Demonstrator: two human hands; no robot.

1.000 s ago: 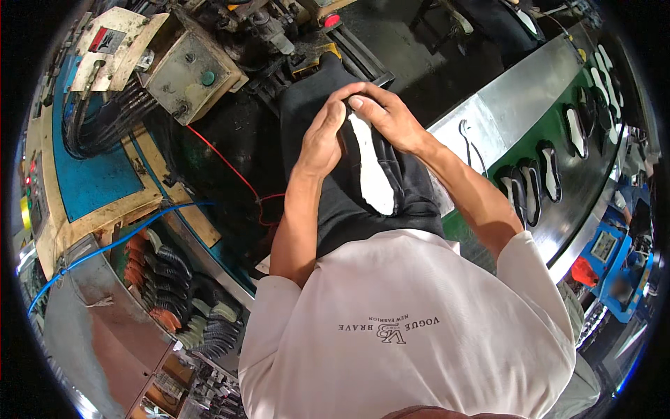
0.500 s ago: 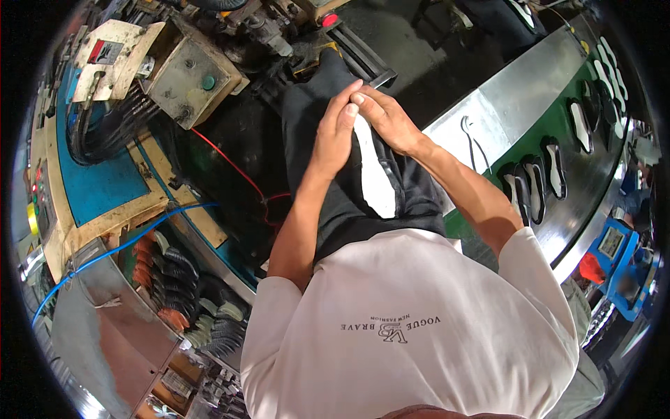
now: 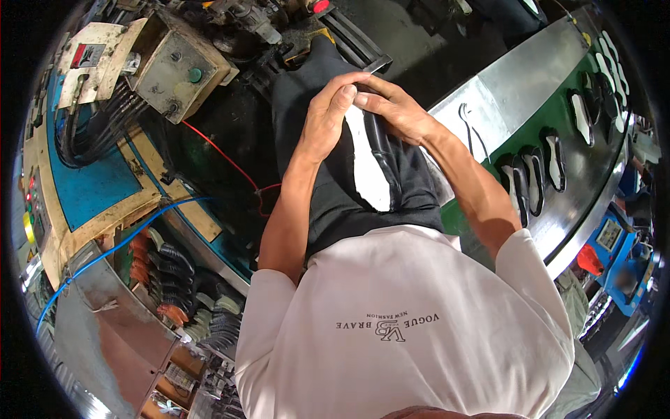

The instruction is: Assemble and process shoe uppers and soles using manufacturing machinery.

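Observation:
A black shoe upper with a white insole facing up lies lengthwise on my lap. Its heel end points toward my body. My left hand is curled around the left side of the far toe end, thumb on top. From the other side my right hand wraps the same end, its thumb meeting the left one over the insole. The fingers of both hands overlap at the far tip and cover the toe.
On my right, a metal ledge bears pincers. Beyond it, a green surface carries several shoe uppers and white insoles. A machine control box stands at far left, above a rack of shoes. Red and blue hoses cross there.
Both hands stay on the toe end, with the fingers arched higher and the thumbs pressed in. The whole view has shifted slightly, so things sit a little further left.

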